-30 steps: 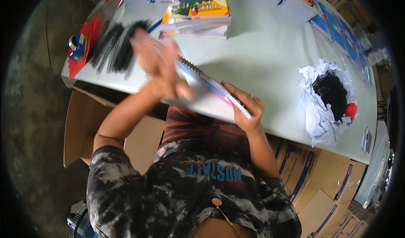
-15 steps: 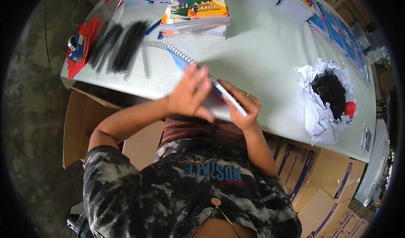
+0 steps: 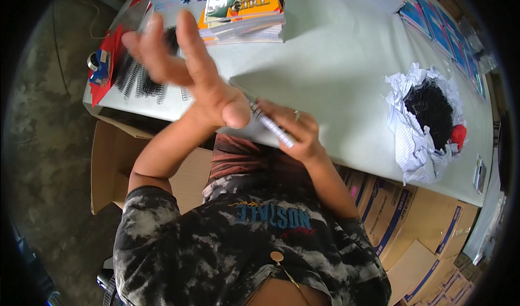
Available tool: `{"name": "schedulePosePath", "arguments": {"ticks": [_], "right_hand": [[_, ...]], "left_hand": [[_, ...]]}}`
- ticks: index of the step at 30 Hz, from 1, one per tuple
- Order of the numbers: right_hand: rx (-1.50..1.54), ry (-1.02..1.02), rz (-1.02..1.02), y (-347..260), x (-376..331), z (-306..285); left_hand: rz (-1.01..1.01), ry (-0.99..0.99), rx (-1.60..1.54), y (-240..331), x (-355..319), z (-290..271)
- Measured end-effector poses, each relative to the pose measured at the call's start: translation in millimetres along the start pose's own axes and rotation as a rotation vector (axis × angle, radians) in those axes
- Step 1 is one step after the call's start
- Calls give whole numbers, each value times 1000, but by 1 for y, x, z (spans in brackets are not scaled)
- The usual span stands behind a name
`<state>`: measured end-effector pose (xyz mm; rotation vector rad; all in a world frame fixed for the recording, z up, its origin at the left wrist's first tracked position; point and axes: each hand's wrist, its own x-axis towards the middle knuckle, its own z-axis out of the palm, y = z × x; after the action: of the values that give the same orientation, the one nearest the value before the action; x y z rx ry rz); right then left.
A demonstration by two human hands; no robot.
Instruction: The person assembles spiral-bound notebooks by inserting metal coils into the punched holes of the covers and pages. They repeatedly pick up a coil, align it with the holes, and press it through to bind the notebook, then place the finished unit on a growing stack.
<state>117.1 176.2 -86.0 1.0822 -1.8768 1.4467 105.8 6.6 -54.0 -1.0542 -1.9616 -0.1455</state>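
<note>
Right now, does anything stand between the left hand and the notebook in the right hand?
Nothing visible does: the left hand is open beside the notebook, which the right hand grips. The black coils show past that left hand, away from the notebook.

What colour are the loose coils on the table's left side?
Black; the coils show best in the head view.
</note>
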Motion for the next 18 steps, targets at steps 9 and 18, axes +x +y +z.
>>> {"name": "schedulePosePath", "arguments": {"ticks": [9, 18], "right_hand": [[146, -48, 176, 11, 0, -12], [218, -216, 137, 4, 13, -13]], "left_hand": [[-153, 137, -27, 5, 21, 21], [-181, 12, -71, 20, -10, 5]]}}
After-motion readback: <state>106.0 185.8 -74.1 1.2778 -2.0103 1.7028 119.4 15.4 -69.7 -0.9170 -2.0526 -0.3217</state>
